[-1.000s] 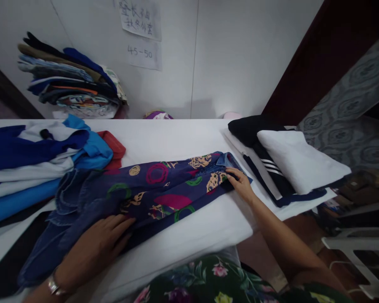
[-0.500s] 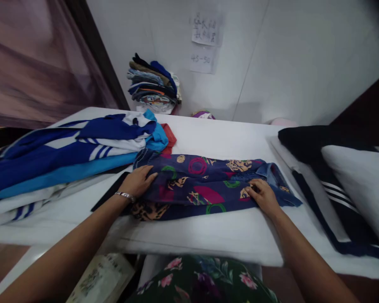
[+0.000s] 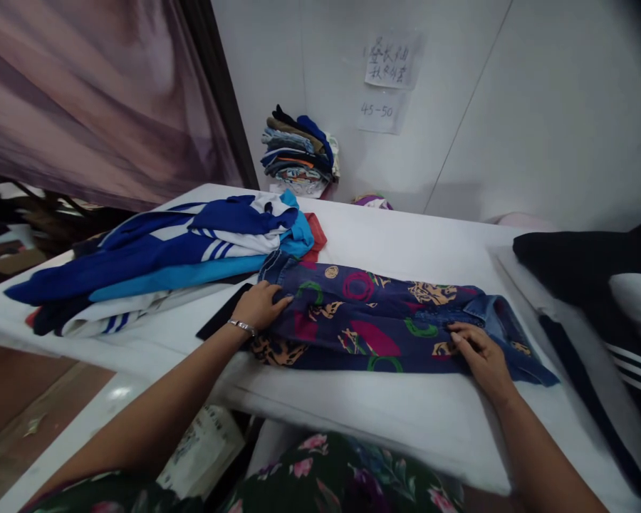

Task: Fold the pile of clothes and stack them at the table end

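Observation:
A folded long-sleeved jacket (image 3: 374, 320), dark blue with magenta, green and tan patterns and denim trim, lies flat across the table before me. My left hand (image 3: 259, 306), with a metal bracelet at the wrist, rests on its left end, fingers bent onto the cloth and thumb to the side. On the right end, close to the denim collar, my right hand (image 3: 473, 349) pinches the fabric between thumb and fingers. Parts of the fingertips on both hands are hard to make out. A small dark flat piece (image 3: 221, 313) sticks out beside my left wrist.
A loose heap of blue and white clothes (image 3: 160, 249) spreads over the table's left side. Dark striped garments (image 3: 587, 278) lie at the right. Behind the white table (image 3: 406, 235) stands a stack of folded clothes (image 3: 299, 153) by the wall. Handwritten papers (image 3: 387, 68) hang above.
The camera view has turned slightly left, so everything sits further right in the picture. Both hands stay at the same ends of the jacket, which lies as before.

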`<state>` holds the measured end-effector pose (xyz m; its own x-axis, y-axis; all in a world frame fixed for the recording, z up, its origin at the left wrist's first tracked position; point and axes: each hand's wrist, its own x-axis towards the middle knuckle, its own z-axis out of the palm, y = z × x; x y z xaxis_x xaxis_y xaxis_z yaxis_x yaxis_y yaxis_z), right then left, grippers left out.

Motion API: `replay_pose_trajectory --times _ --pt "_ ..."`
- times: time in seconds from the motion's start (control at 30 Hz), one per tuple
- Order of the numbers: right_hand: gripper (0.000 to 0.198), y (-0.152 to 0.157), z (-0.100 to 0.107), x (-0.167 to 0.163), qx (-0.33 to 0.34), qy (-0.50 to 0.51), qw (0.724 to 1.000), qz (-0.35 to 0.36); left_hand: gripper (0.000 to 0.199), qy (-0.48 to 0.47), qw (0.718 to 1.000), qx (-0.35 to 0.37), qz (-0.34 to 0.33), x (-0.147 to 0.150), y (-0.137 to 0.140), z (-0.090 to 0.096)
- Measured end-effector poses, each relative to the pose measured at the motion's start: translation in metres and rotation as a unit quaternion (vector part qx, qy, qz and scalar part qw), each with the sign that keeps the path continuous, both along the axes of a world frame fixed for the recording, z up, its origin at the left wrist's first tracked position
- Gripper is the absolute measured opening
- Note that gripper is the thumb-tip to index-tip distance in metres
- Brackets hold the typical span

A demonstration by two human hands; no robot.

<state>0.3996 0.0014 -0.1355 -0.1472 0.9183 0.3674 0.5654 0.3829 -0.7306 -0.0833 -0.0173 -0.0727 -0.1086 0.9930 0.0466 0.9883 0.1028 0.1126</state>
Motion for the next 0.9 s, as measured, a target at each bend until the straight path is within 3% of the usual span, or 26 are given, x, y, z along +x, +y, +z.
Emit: replay_pose_trajectory --times 0.2,0.43,0.67,0.77,0.9 --pt "0.026 0.003 -0.006 0.004 -0.009 -0.008 1.0 -0.009 0.038 0.024 0.999 -0.006 -0.047 -0.001 -0.003 0.002" --pt "0.026 0.004 -0.008 0.005 -0.005 -0.02 1.0 0.009 0.041 -0.023 0.997 -0.008 -0.07 0.0 -0.007 -0.003" --pt "0.027 0.004 -0.005 0.005 -0.016 -0.014 1.0 0.01 0.017 -0.058 0.997 -0.02 -0.052 0.008 -0.013 0.002" --pt "0.029 0.002 -0.002 0.004 -0.02 -0.012 1.0 0.016 0.019 -0.11 0.993 0.042 -0.001 0.004 -0.02 0.019" --pt "0.031 0.002 0.0 0.001 -0.015 -0.013 1.0 0.007 0.029 -0.106 0.981 0.088 0.14 -0.007 -0.029 0.032"
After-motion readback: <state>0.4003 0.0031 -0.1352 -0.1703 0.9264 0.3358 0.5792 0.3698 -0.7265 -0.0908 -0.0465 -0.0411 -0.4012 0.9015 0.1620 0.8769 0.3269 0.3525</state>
